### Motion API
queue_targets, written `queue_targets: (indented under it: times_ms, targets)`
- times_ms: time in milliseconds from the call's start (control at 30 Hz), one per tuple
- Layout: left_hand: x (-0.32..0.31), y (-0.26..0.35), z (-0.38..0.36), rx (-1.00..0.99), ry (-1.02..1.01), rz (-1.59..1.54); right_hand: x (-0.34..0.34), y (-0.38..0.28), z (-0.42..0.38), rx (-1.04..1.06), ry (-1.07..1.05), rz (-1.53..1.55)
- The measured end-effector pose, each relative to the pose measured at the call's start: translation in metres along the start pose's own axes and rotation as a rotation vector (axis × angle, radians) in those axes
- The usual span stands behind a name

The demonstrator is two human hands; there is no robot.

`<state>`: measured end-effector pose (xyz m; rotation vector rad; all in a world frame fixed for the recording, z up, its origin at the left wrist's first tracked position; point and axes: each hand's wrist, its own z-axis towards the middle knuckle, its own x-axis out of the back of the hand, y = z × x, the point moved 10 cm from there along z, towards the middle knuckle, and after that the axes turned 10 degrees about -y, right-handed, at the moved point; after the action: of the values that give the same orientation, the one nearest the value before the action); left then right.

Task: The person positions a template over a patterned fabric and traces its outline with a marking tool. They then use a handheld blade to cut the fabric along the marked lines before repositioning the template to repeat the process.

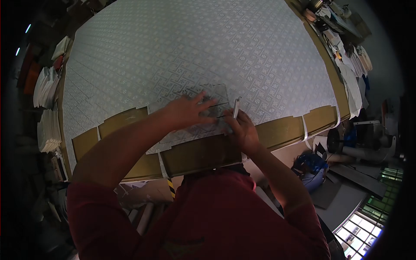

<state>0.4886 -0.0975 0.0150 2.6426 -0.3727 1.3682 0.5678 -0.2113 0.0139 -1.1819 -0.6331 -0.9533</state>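
Pale patterned sheeting (173,47) covers the desk (281,132); the left hand (188,112) spreads its grip at a see-through panel (216,93); the right hand (245,132) pinches a silvery tool (236,106).

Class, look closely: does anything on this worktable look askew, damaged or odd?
The patterned fabric has an uneven near edge: narrow strips hang over the brown tabletop between cut-away stretches. That may be deliberate.
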Motion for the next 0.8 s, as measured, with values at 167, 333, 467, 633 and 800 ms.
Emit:
queue_targets:
  times_ms: [167, 333, 467, 633, 800]
  targets:
    - [0.002, 0.002, 0.005, 0.027, -0.051, -0.011, 0.009, 0.000, 0.001, -0.019, 0.039, 0.101]
    - [-0.006, 0.000, 0.010, 0.031, -0.001, -0.022, 0.033, 0.011, -0.021, -0.112, 0.083, 0.307]
    - [-0.006, 0.000, 0.009, 0.032, -0.103, -0.034, 0.061, 0.012, -0.029, -0.212, 0.034, 0.473]
    - [-0.004, 0.000, 0.006, 0.035, -0.137, -0.063, 0.063, 0.024, -0.030, -0.177, -0.092, 0.414]
    - [-0.010, -0.001, 0.007, 0.031, -0.106, -0.073, 0.059, 0.039, -0.023, -0.239, -0.193, 0.512]
